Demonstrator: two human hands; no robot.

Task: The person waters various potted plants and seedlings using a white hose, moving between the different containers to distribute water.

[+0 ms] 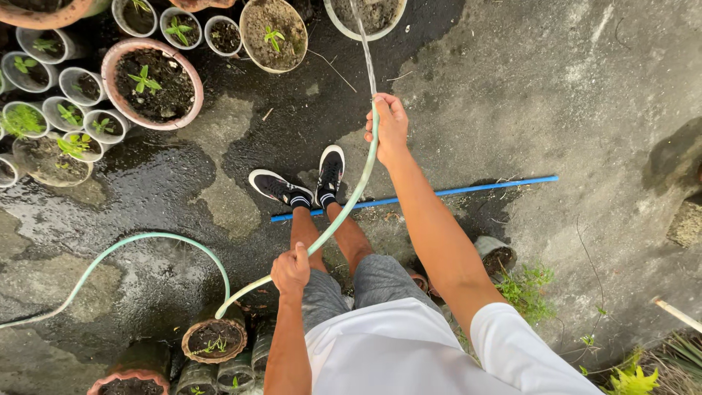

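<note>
Holding the pale green hose [344, 212] in both hands. My right hand [387, 124] is closed around it right at the outlet end, thumb near the mouth; my left hand [291, 269] is fisted around it lower down, close to my knee.

Handling, my read: soft and bendy, it sags in a curve between the two grips, water-filled so a bit heavy, wet so likely slippery. Best held as now: one hand just behind the outlet for aim, one further back to take the weight.

Axis: from my left hand it runs up and away to my right hand, outlet pointing away from me toward the pots. The water stream [362, 44] leaves it toward the grey pot [336, 18] at the top edge of the concrete floor [570, 88]. Behind my left hand the hose loops left across the wet patch and off the left edge.

The blue pipe [468, 189] lies on the floor behind my shoes [307, 179], not touching the hose.
</note>
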